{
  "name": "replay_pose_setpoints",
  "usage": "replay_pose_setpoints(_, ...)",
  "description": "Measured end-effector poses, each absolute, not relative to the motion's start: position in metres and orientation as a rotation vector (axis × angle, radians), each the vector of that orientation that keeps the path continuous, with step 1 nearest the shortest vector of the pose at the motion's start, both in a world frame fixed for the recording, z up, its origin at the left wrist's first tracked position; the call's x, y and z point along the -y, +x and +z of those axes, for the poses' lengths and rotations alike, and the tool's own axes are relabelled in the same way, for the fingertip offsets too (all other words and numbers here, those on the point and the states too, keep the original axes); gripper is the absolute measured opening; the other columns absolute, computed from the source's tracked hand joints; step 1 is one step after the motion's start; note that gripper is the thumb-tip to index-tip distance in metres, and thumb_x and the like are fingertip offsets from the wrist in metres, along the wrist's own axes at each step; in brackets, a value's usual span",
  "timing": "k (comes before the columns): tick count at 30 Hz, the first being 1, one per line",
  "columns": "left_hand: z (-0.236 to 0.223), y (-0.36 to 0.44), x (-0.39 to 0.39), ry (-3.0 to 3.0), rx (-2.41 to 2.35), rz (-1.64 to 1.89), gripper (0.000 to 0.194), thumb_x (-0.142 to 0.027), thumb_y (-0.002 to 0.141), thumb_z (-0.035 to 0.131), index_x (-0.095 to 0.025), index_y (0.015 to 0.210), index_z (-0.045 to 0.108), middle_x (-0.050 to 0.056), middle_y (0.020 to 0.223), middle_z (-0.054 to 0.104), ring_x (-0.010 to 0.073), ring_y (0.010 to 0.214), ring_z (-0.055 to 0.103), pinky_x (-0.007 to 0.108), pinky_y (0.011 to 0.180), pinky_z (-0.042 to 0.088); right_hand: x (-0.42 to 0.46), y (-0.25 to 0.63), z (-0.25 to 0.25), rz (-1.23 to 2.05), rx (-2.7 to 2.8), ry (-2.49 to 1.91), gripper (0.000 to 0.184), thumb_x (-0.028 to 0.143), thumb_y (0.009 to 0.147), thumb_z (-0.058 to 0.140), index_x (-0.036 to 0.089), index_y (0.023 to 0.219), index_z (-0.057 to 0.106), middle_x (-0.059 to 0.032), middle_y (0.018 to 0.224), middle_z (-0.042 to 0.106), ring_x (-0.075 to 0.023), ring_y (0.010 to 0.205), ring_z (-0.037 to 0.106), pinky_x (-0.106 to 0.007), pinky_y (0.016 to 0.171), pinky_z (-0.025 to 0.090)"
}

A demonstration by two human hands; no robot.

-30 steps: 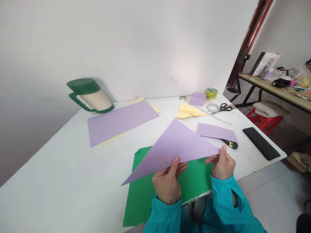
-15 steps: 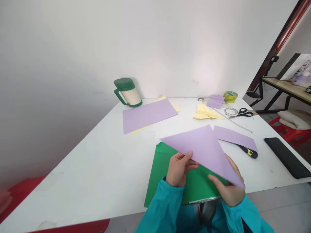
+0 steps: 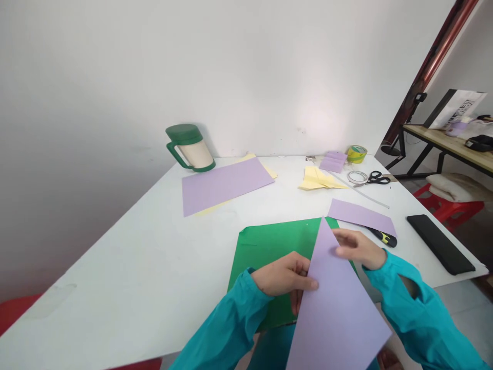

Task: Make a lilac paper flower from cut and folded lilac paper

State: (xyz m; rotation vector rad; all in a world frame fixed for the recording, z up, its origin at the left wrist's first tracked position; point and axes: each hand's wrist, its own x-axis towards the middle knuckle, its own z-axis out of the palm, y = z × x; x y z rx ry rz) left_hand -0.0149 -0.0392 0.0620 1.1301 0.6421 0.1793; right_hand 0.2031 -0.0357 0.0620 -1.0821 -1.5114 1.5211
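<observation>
I hold a folded purple paper triangle (image 3: 334,308) above a green sheet (image 3: 271,246) at the table's near edge. Its tip points away from me and its wide end hangs toward my lap. My left hand (image 3: 285,276) pinches the triangle's left edge with thumb and fingers. My right hand (image 3: 356,247) grips its right edge near the tip, fingers curled on the paper. Both sleeves are teal.
On the white table (image 3: 154,246): a purple sheet over a yellow one (image 3: 225,184), a green-lidded jug (image 3: 189,148), folded yellow paper (image 3: 319,179), small purple pieces (image 3: 361,216), tape rolls (image 3: 357,153), scissors (image 3: 379,178), a utility knife (image 3: 383,237), a black phone (image 3: 439,242). Another desk stands far right.
The triangle has been turned: its long point swung from the left, round to the right, and now faces away from me. Both hands shifted along its edges. My head turned too.
</observation>
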Motion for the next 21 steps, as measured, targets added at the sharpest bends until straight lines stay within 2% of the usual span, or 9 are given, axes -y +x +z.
replay_pose_setpoints(3, 0.063, -0.010, 0.038, 1.165, -0.660, 0.146, 0.046, -0.059, 0.057, 0.074, -0.015, 0.064, 0.067, 0.006, 0.055, 0.066, 0.0219, 0.054, 0.066, 0.030, 0.049, 0.052, 0.033, 0.189, 0.060, 1.558, 1.629, -1.205, 0.034, 0.039, 0.058, 0.079, 0.012, 0.077, 0.073, -0.0050, 0.068, 0.073, -0.0188, 0.057, 0.067, -0.029, 0.054, 0.056)
replay_pose_setpoints(8, 0.061, -0.007, 0.035, 1.231, -0.739, 0.192, 0.054, -0.071, 0.067, 0.057, -0.018, 0.057, 0.056, 0.001, 0.040, 0.055, 0.0185, 0.042, 0.060, 0.029, 0.046, 0.050, 0.037, 0.182, 0.062, 1.272, 1.776, -1.204, 0.023, 0.037, 0.071, 0.070, 0.014, 0.069, 0.073, -0.0034, 0.063, 0.072, -0.0177, 0.051, 0.067, -0.023, 0.044, 0.052)
replay_pose_setpoints(10, 0.062, -0.007, 0.034, 1.245, -0.762, 0.221, 0.055, -0.072, 0.065, 0.057, -0.018, 0.056, 0.054, 0.000, 0.039, 0.053, 0.0164, 0.038, 0.057, 0.028, 0.044, 0.048, 0.039, 0.184, 0.064, 0.980, 1.969, -1.095, 0.022, 0.035, 0.079, 0.064, 0.016, 0.075, 0.075, -0.0031, 0.066, 0.073, -0.0176, 0.056, 0.069, -0.023, 0.048, 0.055)
replay_pose_setpoints(13, 0.063, -0.005, 0.031, 1.232, -0.782, 0.262, 0.055, -0.072, 0.062, 0.060, -0.017, 0.055, 0.055, 0.001, 0.041, 0.055, 0.0151, 0.036, 0.055, 0.027, 0.042, 0.047, 0.044, 0.185, 0.064, 0.355, 2.255, -0.780, 0.027, 0.027, 0.091, 0.048, 0.017, 0.095, 0.073, -0.0074, 0.085, 0.075, -0.0185, 0.073, 0.071, -0.026, 0.062, 0.058)
replay_pose_setpoints(16, 0.067, -0.003, 0.031, 1.224, -0.814, 0.332, 0.052, -0.067, 0.063, 0.063, -0.016, 0.057, 0.059, 0.004, 0.049, 0.061, 0.0142, 0.038, 0.054, 0.024, 0.038, 0.042, 0.049, 0.186, 0.060, -0.155, 2.354, -0.631, 0.033, 0.016, 0.093, 0.038, 0.014, 0.111, 0.066, -0.0124, 0.100, 0.072, -0.0201, 0.084, 0.070, -0.031, 0.069, 0.059)
replay_pose_setpoints(18, 0.069, -0.002, 0.032, 1.214, -0.795, 0.375, 0.048, -0.063, 0.065, 0.064, -0.015, 0.062, 0.063, 0.006, 0.056, 0.064, 0.0137, 0.041, 0.055, 0.021, 0.037, 0.039, 0.051, 0.187, 0.059, -0.307, 2.369, -0.611, 0.033, 0.012, 0.092, 0.040, 0.013, 0.118, 0.061, -0.0136, 0.104, 0.071, -0.0208, 0.089, 0.069, -0.032, 0.072, 0.059)
replay_pose_setpoints(21, 0.072, -0.002, 0.035, 1.217, -0.734, 0.438, 0.044, -0.060, 0.068, 0.063, -0.016, 0.069, 0.067, 0.005, 0.065, 0.066, 0.0147, 0.049, 0.057, 0.020, 0.038, 0.039, 0.051, 0.189, 0.061, -0.266, 2.378, -0.576, 0.035, 0.011, 0.091, 0.043, 0.013, 0.124, 0.056, -0.0135, 0.107, 0.070, -0.0212, 0.097, 0.067, -0.032, 0.076, 0.058)
